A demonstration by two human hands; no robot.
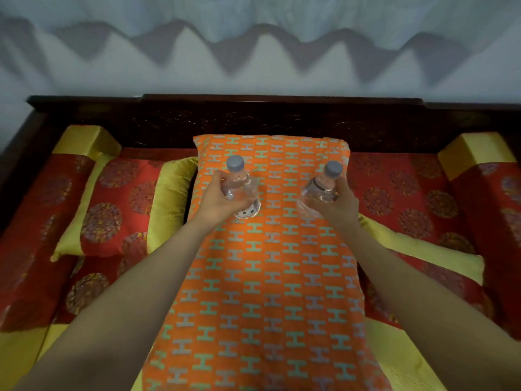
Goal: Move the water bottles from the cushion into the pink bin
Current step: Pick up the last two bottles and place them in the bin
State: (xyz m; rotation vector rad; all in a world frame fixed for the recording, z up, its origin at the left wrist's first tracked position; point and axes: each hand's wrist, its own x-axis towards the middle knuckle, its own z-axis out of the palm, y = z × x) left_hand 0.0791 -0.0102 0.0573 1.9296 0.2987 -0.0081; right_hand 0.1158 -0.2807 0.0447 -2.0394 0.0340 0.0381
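Both bottles grabbed off the orange cushion [265, 277]: left hand [217, 203] fingers wrapped round left bottle [242, 190], right hand [337, 204] round right bottle [321, 186]. Pink bin not in view, so prob early, nothing binned yet.

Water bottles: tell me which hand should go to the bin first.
Neither: left hand grips one water bottle, right hand the other, above the orange cushion. No pink bin shows.

Dim indoor light, soft blur throughout — zigzag shadows on wall [253, 69]
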